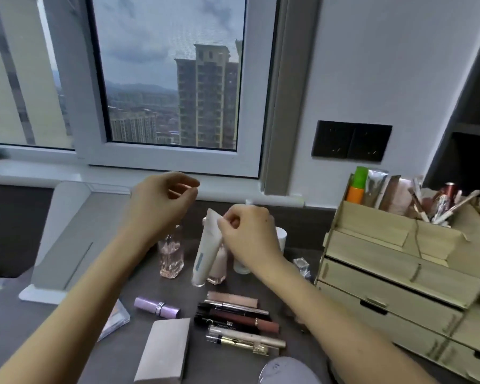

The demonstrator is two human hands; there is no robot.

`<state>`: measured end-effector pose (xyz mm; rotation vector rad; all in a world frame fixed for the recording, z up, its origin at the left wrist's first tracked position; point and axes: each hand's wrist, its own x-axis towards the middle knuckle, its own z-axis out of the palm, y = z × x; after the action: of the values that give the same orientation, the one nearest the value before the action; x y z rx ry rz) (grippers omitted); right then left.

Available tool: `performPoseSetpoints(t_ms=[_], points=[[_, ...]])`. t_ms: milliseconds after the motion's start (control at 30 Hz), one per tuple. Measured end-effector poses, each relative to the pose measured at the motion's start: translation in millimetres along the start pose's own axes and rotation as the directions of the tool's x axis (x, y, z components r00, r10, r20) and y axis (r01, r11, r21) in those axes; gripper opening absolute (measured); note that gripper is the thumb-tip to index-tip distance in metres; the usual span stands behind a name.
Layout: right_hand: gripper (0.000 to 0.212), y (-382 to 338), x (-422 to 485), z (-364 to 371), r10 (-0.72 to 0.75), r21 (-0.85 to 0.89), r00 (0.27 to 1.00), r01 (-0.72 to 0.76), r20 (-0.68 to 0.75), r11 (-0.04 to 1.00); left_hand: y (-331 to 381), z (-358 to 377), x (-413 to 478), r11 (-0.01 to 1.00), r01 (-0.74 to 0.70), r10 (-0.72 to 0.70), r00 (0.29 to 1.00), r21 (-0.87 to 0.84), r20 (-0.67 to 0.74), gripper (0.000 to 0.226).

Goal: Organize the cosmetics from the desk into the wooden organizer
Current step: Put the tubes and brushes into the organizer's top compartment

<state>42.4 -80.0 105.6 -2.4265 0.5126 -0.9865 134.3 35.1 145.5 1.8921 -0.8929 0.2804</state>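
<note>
Head view showed my right grip [247, 231] pinching the crimped top of the white tube [205, 253], upright cap-down among bottles [171, 259] on the worktop [142, 284], light and squashy I judged, best held mid-body, while my left grip [161, 200] hovered loosely curled, empty.

My right hand [247, 231]: pinches white tube [205, 253] by crimped end, cap down. My left hand [158, 206]: raised, fingers curled. Wooden organizer [385, 267]: desk [147, 286], right edge. Lipsticks [239, 320]: near edge.
</note>
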Motion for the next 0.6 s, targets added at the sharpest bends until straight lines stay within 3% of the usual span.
performPoseSetpoints(t_ms=[100, 267, 367, 600], points=[[0.017, 7.8, -0.1, -85.7, 0.030, 0.074, 0.987, -0.018, -0.159, 0.997, 17.0, 18.8, -0.4, 0.997, -0.053, 0.055, 0.998, -0.056, 0.034, 0.013], [0.019, 48.3, 20.9, -206.6, 0.065, 0.032, 0.911, -0.057, -0.407, 0.998, 51.9, 63.2, 4.6, 0.982, -0.146, 0.163, 0.975, -0.123, 0.148, 0.014], [0.011, 82.2, 43.1, -242.3, 0.081, -0.073, 0.920, -0.117, -0.383, 0.990, 71.6, 89.4, 11.0, 0.966, -0.214, 0.240, 0.952, -0.147, 0.189, 0.013], [0.012, 157.2, 75.1, -260.9, 0.115, -0.241, 0.948, -0.191, -0.296, 0.952, 94.5, 128.0, 21.8, 0.934, -0.300, 0.340, 0.913, -0.194, 0.225, 0.014]])
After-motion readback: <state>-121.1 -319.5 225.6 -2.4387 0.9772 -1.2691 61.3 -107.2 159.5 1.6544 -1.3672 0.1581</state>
